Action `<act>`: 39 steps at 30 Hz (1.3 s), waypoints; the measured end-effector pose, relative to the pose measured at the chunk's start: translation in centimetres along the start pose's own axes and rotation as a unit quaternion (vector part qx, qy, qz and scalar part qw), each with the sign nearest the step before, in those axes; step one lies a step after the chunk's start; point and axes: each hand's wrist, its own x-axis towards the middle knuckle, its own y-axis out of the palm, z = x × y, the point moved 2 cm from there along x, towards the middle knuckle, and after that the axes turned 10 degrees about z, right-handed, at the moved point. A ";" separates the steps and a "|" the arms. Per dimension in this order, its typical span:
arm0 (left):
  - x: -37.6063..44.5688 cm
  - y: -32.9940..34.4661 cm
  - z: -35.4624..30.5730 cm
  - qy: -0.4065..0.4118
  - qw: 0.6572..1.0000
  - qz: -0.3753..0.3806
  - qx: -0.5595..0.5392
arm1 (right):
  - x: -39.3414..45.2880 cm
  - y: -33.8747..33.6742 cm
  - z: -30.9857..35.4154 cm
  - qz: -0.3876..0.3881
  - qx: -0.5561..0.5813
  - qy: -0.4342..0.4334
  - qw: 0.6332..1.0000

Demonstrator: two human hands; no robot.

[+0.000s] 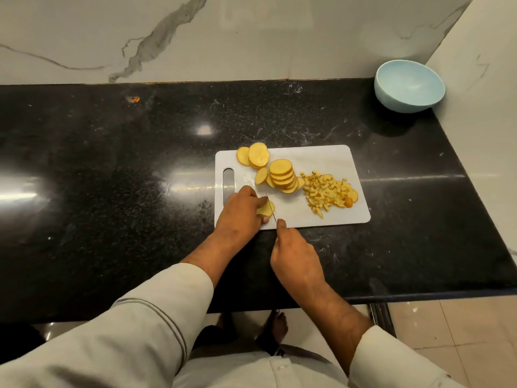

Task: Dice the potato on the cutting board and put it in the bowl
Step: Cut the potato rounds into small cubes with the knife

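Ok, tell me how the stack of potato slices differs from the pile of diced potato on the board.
The stack of slices is whole rounds leaning in a pile mid-board; the diced pile is small loose bits spread flat toward the board's right end. The slices await cutting; the dice are done. Both are yellow potato on the white cutting board, neither in the bowl.
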 end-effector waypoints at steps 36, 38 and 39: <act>-0.1 0.0 0.3 0.020 1.000 -0.005 0.005 | -4.2 2.5 0.1 0.014 -0.061 0.037 0.997; -0.2 -0.1 0.6 0.019 1.000 0.002 -0.011 | -4.7 2.0 0.0 -0.005 -0.045 0.043 0.998; -0.2 -0.1 0.8 0.016 1.000 0.008 -0.024 | -4.7 1.7 0.1 -0.016 -0.039 0.042 0.998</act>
